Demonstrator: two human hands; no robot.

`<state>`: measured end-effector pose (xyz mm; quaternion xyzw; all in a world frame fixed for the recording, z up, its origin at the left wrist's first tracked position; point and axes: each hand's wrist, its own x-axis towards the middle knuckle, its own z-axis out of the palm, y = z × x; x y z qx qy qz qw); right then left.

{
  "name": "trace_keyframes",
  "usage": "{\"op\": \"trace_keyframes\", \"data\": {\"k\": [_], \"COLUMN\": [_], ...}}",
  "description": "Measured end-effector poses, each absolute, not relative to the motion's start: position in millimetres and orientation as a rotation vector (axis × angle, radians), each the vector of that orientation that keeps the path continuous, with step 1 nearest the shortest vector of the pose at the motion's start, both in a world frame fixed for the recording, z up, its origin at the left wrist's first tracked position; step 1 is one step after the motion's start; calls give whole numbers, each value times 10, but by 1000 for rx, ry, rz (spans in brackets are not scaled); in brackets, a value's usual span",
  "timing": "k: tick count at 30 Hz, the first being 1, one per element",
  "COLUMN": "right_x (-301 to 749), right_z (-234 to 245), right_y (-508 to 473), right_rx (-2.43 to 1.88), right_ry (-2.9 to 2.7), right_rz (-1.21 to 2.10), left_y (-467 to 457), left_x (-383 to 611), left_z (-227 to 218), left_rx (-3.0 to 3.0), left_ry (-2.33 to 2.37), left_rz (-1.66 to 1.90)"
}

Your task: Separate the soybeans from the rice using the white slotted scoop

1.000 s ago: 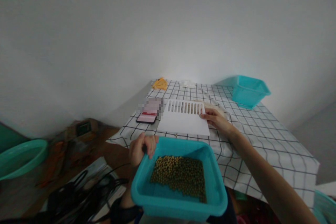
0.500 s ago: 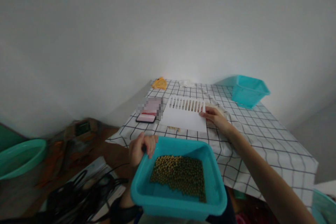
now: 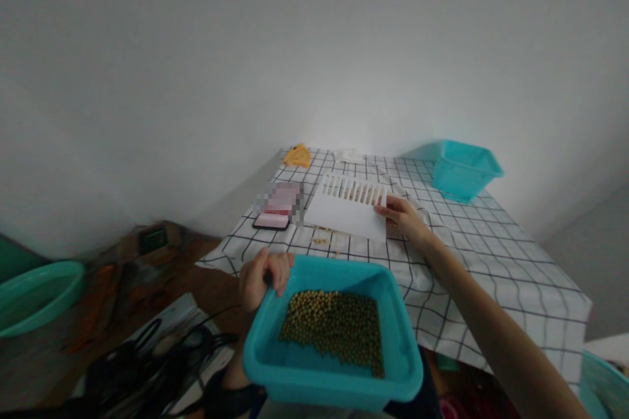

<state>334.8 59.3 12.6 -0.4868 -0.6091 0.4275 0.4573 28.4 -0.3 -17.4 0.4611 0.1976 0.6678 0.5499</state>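
Over cloth [image 3: 472,242], the right hand [image 3: 403,217] pinches a board [image 3: 346,215]; the left hand [image 3: 261,276] seemingly grips a basin [image 3: 329,393].

I could read no lettering, brand, number or sign; the smartphone [image 3: 271,222] on the desk [image 3: 484,255] was largely pixelated.

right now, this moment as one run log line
left hand: gripping basin by rim | right hand: holding slotted white board | basin: beans inside | phone: on checked cloth
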Motion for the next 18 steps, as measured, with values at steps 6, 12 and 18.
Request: {"op": "trace_keyframes", "data": {"k": [6, 12, 18], "right_x": [3347, 3328, 3309], "right_z": [127, 132, 151], "right_y": [583, 566, 535], "right_rx": [-1154, -1120, -1162], "right_ry": [-1547, -1564, -1556], "right_rz": [1102, 1154, 1177], "left_y": [16, -7, -12], "left_x": [278, 287, 290], "left_z": [-200, -198, -182], "left_rx": [1104, 1088, 1090], "left_ry": [480, 485, 508], "left_rz": [1571, 1596, 1583]}}
